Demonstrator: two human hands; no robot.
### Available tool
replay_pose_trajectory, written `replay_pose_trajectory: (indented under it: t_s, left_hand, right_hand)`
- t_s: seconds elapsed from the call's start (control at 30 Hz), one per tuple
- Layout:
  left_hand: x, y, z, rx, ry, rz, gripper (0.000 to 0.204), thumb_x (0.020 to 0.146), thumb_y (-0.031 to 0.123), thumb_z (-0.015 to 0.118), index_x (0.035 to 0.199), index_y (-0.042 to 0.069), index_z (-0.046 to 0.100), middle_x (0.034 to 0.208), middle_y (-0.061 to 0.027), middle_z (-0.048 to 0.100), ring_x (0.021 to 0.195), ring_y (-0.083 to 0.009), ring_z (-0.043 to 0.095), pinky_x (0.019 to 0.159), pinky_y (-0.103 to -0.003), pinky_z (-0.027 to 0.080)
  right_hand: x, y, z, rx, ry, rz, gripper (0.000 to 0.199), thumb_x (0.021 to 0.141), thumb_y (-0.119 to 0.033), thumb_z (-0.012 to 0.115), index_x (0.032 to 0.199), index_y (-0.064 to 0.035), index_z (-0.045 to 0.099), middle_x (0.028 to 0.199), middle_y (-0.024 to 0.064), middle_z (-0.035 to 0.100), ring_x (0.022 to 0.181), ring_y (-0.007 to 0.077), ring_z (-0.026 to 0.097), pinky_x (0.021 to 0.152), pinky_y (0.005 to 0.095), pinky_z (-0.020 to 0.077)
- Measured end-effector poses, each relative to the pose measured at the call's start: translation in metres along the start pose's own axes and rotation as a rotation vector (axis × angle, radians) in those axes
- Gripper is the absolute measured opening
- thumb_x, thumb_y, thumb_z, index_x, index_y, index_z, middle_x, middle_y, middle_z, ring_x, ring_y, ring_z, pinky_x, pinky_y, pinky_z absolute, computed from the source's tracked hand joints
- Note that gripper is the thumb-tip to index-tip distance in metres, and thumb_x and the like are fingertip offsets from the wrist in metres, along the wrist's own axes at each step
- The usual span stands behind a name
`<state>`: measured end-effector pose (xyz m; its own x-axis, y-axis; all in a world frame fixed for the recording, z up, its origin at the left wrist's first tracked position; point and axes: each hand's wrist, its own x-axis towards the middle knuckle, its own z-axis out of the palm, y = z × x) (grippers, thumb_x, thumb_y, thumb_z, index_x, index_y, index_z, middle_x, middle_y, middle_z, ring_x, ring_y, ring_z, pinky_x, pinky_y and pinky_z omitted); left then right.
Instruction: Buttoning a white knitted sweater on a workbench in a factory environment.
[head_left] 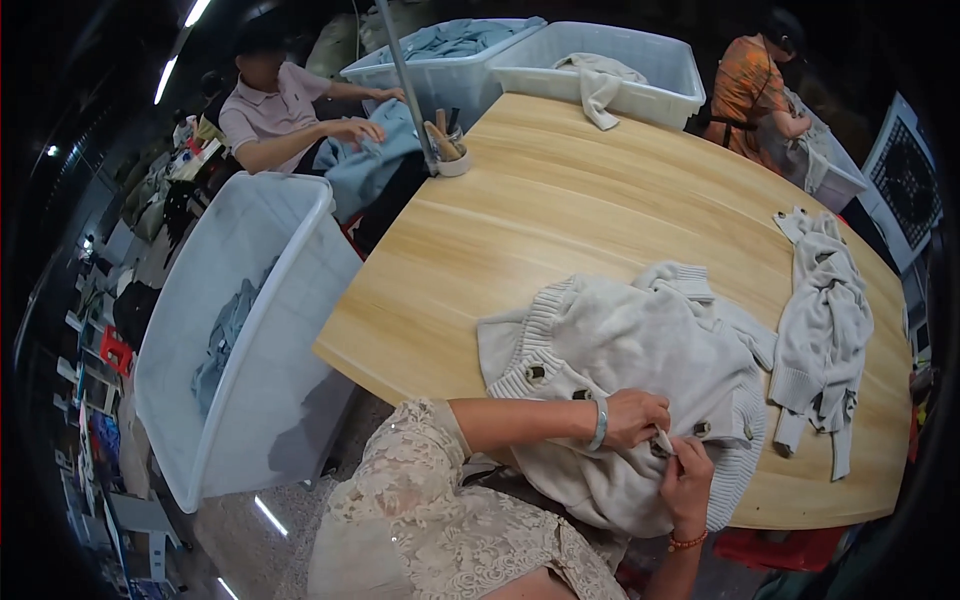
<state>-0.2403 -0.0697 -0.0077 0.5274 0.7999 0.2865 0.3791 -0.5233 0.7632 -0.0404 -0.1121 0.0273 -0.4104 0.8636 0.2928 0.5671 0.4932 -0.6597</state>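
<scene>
A cream knitted cardigan (pixel 640 340) with dark buttons lies bunched at the near edge of the wooden table (pixel 560 210). My left hand (pixel 636 417), a pale bangle on its wrist, pinches the cardigan's front edge near a button. My right hand (pixel 686 482), with a bead bracelet, grips the same bit of fabric from below, the two hands touching. A second cream knitted garment (pixel 825 330) lies crumpled on the table to the right, apart from both hands.
A large white bin (pixel 250 330) with blue clothes stands left of the table. Two more white bins (pixel 620 60) sit at the far end, beside a small cup of tools (pixel 448 150) and a pole. One person handles blue cloth at far left; another stands at far right.
</scene>
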Motion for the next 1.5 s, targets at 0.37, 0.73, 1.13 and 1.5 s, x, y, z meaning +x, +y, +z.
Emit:
replay_pose_trajectory:
  t_s: [0.37,0.73,1.13,1.5]
  left_hand:
    - [-0.014,-0.005,-0.022,0.146,-0.070,-0.074,0.026,0.075,0.032,0.074,0.079,0.010,0.062,0.071,-0.0089,0.061,0.071,-0.0312,0.062,0.061,-0.043,0.047]
    - [0.062,0.022,0.023,0.110,-0.058,0.021,0.023,0.081,0.004,0.065,0.104,0.004,0.064,0.094,-0.0154,0.058,0.081,-0.0346,0.059,0.072,-0.040,0.048]
    - [0.051,0.022,0.048,-0.087,-0.183,-0.225,0.016,0.074,0.016,0.069,0.077,0.001,0.064,0.072,-0.0168,0.065,0.068,-0.0310,0.064,0.062,-0.039,0.050]
    - [0.056,0.019,0.035,-0.441,-0.181,-0.468,0.018,0.075,0.015,0.073,0.079,-0.001,0.066,0.068,-0.0062,0.065,0.062,-0.0114,0.060,0.056,-0.027,0.047]
  right_hand:
    - [-0.027,-0.005,-0.032,-0.261,-0.108,0.141,0.013,0.078,-0.012,0.068,0.089,-0.0061,0.063,0.083,0.0131,0.059,0.070,0.0362,0.061,0.060,0.0431,0.0479]
    - [-0.028,0.012,-0.027,-0.200,0.034,0.149,0.014,0.083,-0.011,0.062,0.097,-0.0094,0.062,0.085,0.0099,0.057,0.072,0.0326,0.062,0.060,0.0414,0.0497]
    - [-0.042,0.017,-0.007,-0.023,0.144,0.183,0.021,0.074,0.001,0.064,0.094,-0.0039,0.058,0.083,0.0143,0.059,0.071,0.0343,0.061,0.060,0.0412,0.0487]
    - [-0.031,0.017,-0.004,-0.095,0.171,0.159,0.040,0.079,-0.002,0.060,0.118,0.0029,0.054,0.095,0.0211,0.058,0.084,0.0377,0.059,0.073,0.0432,0.0481]
